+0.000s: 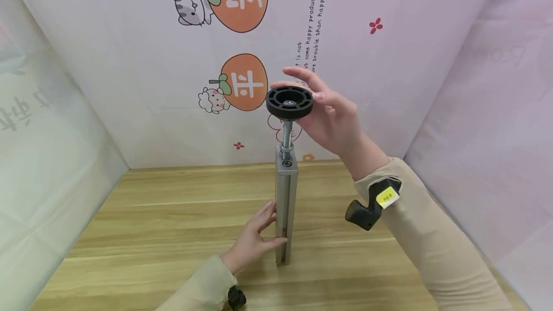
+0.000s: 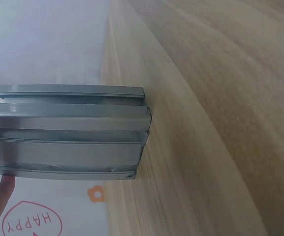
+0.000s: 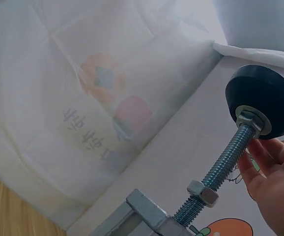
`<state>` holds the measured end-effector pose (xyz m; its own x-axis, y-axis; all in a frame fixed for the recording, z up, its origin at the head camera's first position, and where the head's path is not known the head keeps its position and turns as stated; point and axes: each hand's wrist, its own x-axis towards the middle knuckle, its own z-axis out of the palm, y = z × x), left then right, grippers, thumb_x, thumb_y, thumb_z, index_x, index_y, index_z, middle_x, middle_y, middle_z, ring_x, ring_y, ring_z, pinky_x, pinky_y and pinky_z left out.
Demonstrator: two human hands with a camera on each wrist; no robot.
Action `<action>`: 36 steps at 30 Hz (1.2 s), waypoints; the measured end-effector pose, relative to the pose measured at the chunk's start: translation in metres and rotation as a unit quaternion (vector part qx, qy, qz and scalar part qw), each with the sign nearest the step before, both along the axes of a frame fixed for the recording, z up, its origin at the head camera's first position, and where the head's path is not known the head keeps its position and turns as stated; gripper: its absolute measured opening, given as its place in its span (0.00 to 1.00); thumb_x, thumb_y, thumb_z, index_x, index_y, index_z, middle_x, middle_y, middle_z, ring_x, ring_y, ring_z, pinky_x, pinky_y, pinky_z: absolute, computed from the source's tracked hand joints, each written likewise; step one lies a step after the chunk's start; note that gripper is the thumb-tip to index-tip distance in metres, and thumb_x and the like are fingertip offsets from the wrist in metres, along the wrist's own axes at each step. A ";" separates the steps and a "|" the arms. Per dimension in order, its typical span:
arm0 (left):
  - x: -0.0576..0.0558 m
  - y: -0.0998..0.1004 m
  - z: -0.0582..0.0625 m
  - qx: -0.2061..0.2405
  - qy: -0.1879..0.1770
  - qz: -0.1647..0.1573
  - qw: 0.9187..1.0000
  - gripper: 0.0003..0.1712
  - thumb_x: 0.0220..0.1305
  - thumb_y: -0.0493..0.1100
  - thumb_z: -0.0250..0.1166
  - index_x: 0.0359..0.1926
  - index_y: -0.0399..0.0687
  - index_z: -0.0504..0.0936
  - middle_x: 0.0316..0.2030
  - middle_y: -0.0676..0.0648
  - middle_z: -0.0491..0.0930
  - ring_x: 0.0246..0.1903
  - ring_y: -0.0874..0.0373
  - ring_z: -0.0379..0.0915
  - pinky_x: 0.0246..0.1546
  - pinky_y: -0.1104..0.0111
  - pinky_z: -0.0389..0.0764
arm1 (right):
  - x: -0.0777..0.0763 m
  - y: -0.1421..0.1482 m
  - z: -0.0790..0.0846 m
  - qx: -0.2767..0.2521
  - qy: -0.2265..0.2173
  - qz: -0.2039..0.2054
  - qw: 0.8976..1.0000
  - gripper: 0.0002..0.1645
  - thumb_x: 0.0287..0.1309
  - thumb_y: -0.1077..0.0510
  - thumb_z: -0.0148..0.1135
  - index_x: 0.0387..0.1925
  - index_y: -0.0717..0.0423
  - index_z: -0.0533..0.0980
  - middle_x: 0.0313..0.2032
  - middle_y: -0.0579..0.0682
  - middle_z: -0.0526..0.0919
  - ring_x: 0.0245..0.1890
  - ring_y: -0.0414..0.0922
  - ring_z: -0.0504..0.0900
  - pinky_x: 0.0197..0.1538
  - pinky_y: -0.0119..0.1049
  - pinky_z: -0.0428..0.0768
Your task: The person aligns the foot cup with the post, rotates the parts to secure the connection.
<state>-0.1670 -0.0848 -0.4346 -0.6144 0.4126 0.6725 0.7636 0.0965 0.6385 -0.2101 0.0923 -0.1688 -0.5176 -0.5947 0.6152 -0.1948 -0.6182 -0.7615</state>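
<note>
A silver aluminium profile [image 1: 284, 196] with slotted sides stands upright on the table. Its lower end meets the wood in the left wrist view, where the ridged profile [image 2: 63, 117] lies sideways across the picture. My left hand [image 1: 252, 241] grips it near the bottom, thumb on the front and fingers at the left side. From the top rises a threaded rod [image 3: 226, 157] with a hex nut [image 3: 203, 193] partway along it. A round black levelling foot [image 1: 290, 113] caps the rod. My right hand [image 1: 334, 119] is at the foot, thumb at its rim, fingers loosely spread behind.
The wooden table [image 1: 181, 224] lies under the profile. A white cloth backdrop [image 1: 129, 85] printed with orange fruit and small animals hangs behind, and white cloth walls stand at both sides. Each sleeve carries a black wrist mount [image 1: 372, 205].
</note>
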 end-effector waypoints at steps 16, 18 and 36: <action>-0.002 0.000 -0.001 0.006 0.007 -0.001 1.000 0.61 0.47 0.24 0.70 0.74 0.62 0.46 0.68 0.42 0.57 0.62 0.66 0.59 0.57 0.60 0.75 | -0.003 -0.004 -0.003 -0.023 0.006 0.094 0.995 0.27 0.49 0.59 0.52 0.55 0.49 0.70 0.57 0.56 0.68 0.55 0.50 0.67 0.57 0.35 0.69; -0.001 0.000 0.000 0.004 0.006 0.001 1.000 0.61 0.47 0.25 0.70 0.74 0.62 0.46 0.68 0.41 0.57 0.62 0.66 0.59 0.57 0.60 0.75 | -0.005 -0.003 -0.003 -0.023 0.012 0.091 0.996 0.26 0.51 0.60 0.52 0.55 0.49 0.70 0.57 0.57 0.68 0.56 0.51 0.66 0.59 0.35 0.67; -0.003 -0.001 -0.001 0.000 0.016 -0.002 1.000 0.60 0.48 0.25 0.70 0.74 0.60 0.45 0.66 0.37 0.59 0.62 0.65 0.59 0.57 0.59 0.75 | -0.003 0.000 -0.009 -0.005 0.075 -0.108 0.991 0.27 0.48 0.52 0.73 0.50 0.49 0.72 0.52 0.50 0.75 0.55 0.49 0.73 0.57 0.32 0.77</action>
<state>-0.1701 -0.0855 -0.4360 -0.5912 0.4156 0.6912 0.7837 0.0935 0.6141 -0.2131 0.0918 -0.1778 -0.5351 -0.4728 0.7001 -0.4344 -0.5568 -0.7080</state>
